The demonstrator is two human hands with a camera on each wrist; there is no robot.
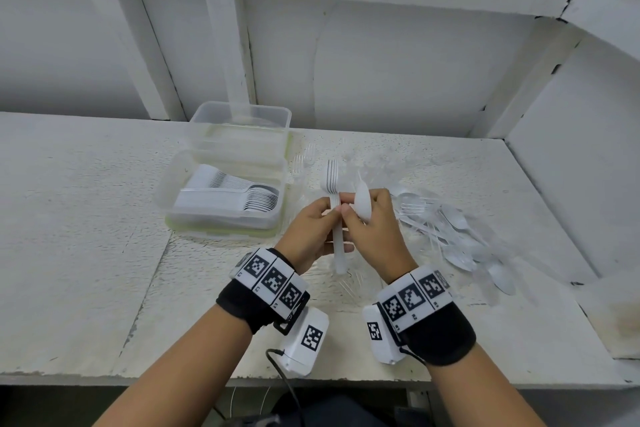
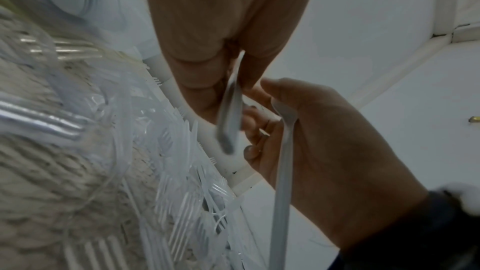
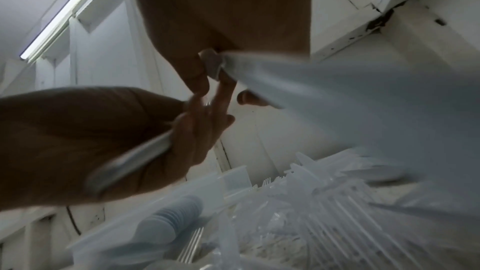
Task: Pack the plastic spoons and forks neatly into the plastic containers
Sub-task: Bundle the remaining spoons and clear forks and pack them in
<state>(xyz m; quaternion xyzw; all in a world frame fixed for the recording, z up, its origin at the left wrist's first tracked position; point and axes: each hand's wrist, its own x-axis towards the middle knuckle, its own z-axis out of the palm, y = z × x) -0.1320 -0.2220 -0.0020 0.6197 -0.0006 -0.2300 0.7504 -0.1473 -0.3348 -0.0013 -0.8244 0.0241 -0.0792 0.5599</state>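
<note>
white table (image 1: 104,253), two containers (image 1: 221,191), two hands (image 1: 311,229)

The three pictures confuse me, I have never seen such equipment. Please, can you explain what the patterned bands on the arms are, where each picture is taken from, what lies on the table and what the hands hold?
No machine works here: a person uses two bare hands. The black bands with square patterns are wrist straps; each wrist carries a small camera. The wide picture comes from a camera on the person's head, looking down. The other two look along each hand from the wrists, so they are close and blurred.

On the white table a clear container holds spoons stacked in rows, with an empty container behind it. To the right lies a loose pile of cutlery.

The left hand grips a stack of forks by the handles. The right hand holds a spoon while its fingertips touch the forks.
</note>
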